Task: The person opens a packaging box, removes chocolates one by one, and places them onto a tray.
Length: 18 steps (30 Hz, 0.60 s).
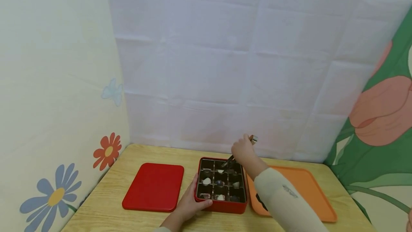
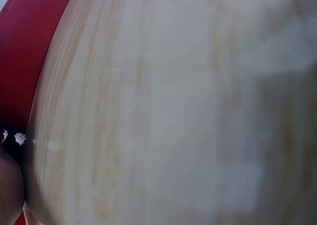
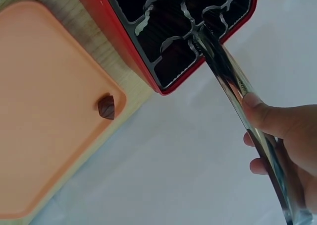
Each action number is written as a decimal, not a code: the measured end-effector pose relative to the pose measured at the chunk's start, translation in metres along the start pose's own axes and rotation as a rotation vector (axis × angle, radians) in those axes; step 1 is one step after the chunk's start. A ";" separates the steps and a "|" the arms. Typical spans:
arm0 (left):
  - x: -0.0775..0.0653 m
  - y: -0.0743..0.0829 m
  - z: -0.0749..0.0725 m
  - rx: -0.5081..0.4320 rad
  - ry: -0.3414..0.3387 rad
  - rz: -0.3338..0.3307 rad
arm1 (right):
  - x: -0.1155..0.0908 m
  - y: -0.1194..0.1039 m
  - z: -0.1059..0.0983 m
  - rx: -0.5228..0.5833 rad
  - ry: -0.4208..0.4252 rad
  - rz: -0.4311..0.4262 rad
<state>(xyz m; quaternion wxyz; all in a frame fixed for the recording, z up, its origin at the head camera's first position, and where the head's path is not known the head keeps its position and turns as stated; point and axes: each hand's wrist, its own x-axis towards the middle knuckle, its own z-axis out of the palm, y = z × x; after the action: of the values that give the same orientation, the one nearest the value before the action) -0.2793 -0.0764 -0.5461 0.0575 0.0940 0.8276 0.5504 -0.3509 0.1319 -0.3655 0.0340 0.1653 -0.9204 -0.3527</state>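
Observation:
A red box (image 1: 225,207) with a dark divided insert stands on the table, several of its compartments holding small white or dark pieces such as the white piece (image 1: 206,181). My left hand (image 1: 190,205) grips the box's near left corner, thumb along the front wall and fingers at the left side. Metal tongs (image 3: 233,79) are held in my right hand (image 1: 243,151) above the box's far edge. Their tips reach down into the insert's far compartments. Whether anything sits between the tips cannot be made out.
To the left lies a flat red lid (image 1: 153,187). An orange tray (image 1: 302,185) lies right of the box, partly under my right sleeve (image 1: 283,196). One brown piece (image 3: 106,107) rests near the tray's corner. A white cloth (image 1: 199,63) hangs behind the table.

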 end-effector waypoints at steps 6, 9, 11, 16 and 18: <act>0.001 0.000 -0.001 0.004 0.014 0.009 | 0.002 0.000 -0.002 -0.001 -0.007 -0.006; 0.001 0.000 -0.002 0.001 0.018 0.009 | 0.003 0.000 -0.002 -0.005 -0.002 -0.011; 0.000 0.000 -0.002 -0.002 0.017 0.008 | 0.004 -0.001 -0.001 -0.007 -0.001 -0.012; -0.002 0.001 -0.002 -0.014 0.013 0.028 | 0.002 -0.005 0.004 0.044 -0.007 -0.020; -0.002 0.002 -0.002 -0.014 0.006 0.033 | 0.000 -0.007 0.007 0.073 -0.006 -0.018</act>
<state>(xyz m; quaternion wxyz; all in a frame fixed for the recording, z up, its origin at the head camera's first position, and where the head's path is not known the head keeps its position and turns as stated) -0.2770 -0.0776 -0.5438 0.0464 0.1057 0.8223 0.5572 -0.3503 0.1313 -0.3755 0.0220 0.1736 -0.9312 -0.3198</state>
